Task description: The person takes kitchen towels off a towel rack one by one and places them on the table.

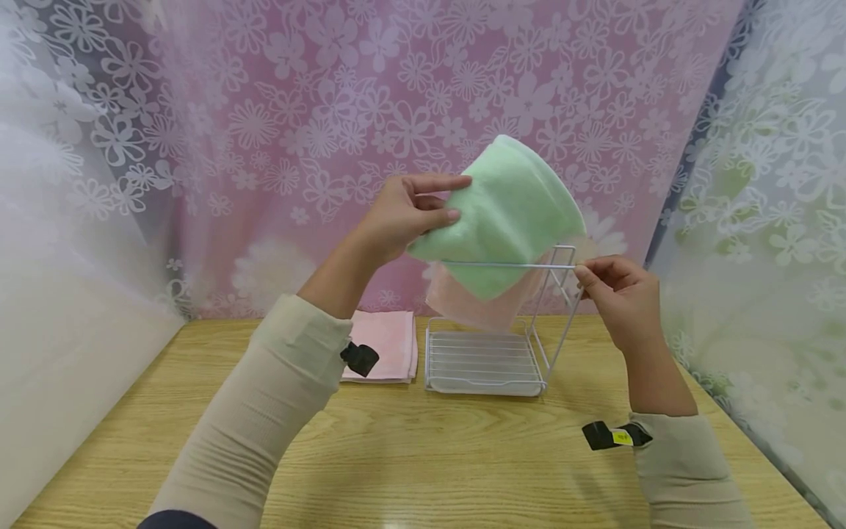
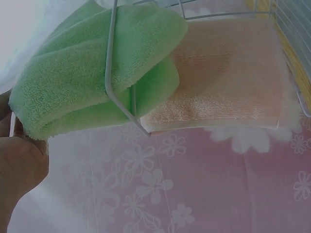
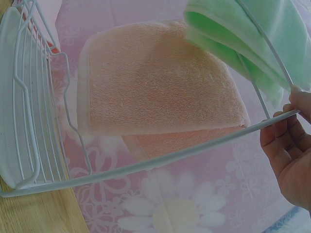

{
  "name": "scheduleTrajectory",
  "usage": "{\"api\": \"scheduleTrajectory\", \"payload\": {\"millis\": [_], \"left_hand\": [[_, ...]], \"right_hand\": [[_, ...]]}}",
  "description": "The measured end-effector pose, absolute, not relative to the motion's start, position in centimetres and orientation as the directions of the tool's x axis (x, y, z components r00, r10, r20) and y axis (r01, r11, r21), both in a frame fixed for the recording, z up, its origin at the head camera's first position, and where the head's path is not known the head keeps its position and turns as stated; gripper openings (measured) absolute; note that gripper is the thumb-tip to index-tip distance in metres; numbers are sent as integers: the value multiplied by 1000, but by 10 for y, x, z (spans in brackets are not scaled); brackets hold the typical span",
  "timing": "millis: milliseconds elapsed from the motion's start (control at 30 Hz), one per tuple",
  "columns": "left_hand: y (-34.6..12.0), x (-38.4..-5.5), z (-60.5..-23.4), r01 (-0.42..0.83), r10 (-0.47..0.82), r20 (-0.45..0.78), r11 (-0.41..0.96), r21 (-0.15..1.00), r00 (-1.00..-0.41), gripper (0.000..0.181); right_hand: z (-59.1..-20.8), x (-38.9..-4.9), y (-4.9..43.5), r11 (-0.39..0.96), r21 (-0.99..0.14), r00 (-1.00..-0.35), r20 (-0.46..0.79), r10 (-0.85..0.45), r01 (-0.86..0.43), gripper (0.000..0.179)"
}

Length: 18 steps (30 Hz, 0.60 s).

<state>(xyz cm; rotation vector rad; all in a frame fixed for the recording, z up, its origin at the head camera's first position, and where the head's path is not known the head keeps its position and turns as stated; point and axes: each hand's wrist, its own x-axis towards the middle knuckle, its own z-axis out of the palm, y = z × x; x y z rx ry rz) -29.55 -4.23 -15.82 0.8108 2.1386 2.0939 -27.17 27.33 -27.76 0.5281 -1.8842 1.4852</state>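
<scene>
My left hand [image 1: 403,217] pinches the left edge of a folded green towel [image 1: 515,206], thumb in front. The towel lies partly through the rack's upper bar, its lower corner dropping below the bar in the head view. My right hand [image 1: 624,297] grips the upper right corner of the white wire rack [image 1: 485,358], thumb and fingers on the frame. Behind the green towel, a peach towel [image 1: 479,312] hangs on the rack's far side. The right wrist view shows this peach towel [image 3: 155,82] folded over, with the green towel [image 3: 243,34] overlapping its corner.
A folded pink towel [image 1: 386,345] lies on the wooden table [image 1: 423,455], left of the rack and partly behind my left sleeve. Beneath the rack's wires sits a white tray [image 1: 485,386]. Flower-patterned curtains [image 1: 410,88] stand behind and at both sides.
</scene>
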Motion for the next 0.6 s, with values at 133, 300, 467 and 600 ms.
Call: {"api": "scheduleTrajectory", "payload": {"millis": [133,300,467,600], "left_hand": [[-46,-295,-159,331,388,331,-69,941,-860,42],[-51,-293,-160,320,376,329,-88,943,-866,42],[-55,-290,-160,322,372,348,-132,937,-861,43],[-59,-288,-159,319,364,360,-168,933,-859,44]], "right_hand": [[-278,-272,274,260,-686,-690,718,91,-680,13],[-278,-272,273,237,-686,-688,720,87,-688,13],[-278,-272,273,244,-687,-691,718,86,-684,13],[-278,-272,273,231,-702,-702,705,101,-673,13]]}}
